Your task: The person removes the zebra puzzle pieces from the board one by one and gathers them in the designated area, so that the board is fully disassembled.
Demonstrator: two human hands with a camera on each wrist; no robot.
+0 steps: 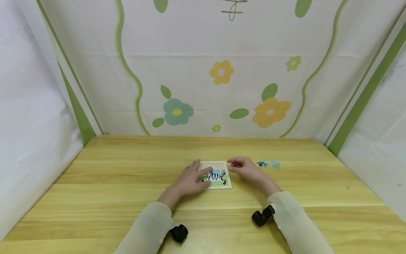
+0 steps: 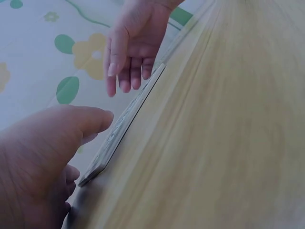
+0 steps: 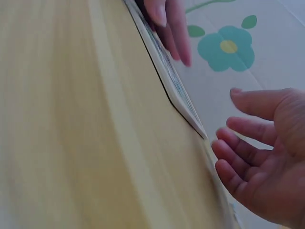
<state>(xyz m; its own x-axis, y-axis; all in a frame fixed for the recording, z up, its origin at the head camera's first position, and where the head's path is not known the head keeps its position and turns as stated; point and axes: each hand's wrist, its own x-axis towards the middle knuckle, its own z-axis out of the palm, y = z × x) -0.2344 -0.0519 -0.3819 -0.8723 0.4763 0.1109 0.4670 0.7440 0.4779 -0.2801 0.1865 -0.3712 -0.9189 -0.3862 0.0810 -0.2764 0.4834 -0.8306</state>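
Head view: right hand (image 1: 245,168) empty, loosely curled beside zebra puzzle (image 1: 219,187); left hand (image 1: 189,180), splayed across it ungripping, could dislodge pieces (image 1: 218,177) by sliding.

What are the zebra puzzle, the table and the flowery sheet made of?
The zebra puzzle looks like thin wood, maybe stiff card, with a printed picture: its rim is pale and flat. The table seems wood or wood-look laminate, smooth with a faint sheen: it shows streaky yellowish grain. The flowery sheet is likely matte fabric, or perhaps thin plastic: it has creases and printed flowers.
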